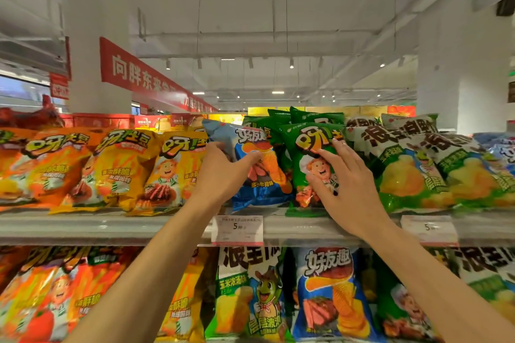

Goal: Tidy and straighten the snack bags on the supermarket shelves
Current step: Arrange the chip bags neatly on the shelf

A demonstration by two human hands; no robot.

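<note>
A blue snack bag point(262, 175) stands tilted on the top shelf point(111, 227), between yellow bags point(170, 172) and green bags point(309, 145). My left hand point(223, 172) grips the blue bag's left side, thumb across its front and fingers behind its upper left edge. My right hand point(345, 178) lies flat with straight fingers on the front of the foremost green bag, just right of the blue one. Both forearms reach up from below.
Orange bags point(53, 164) fill the top shelf's left end, white-and-green corn bags point(412, 164) its right. Price tags point(237, 228) hang on the shelf's front rail. The lower shelf holds more bags, including a blue one point(331, 295). Red banners hang behind.
</note>
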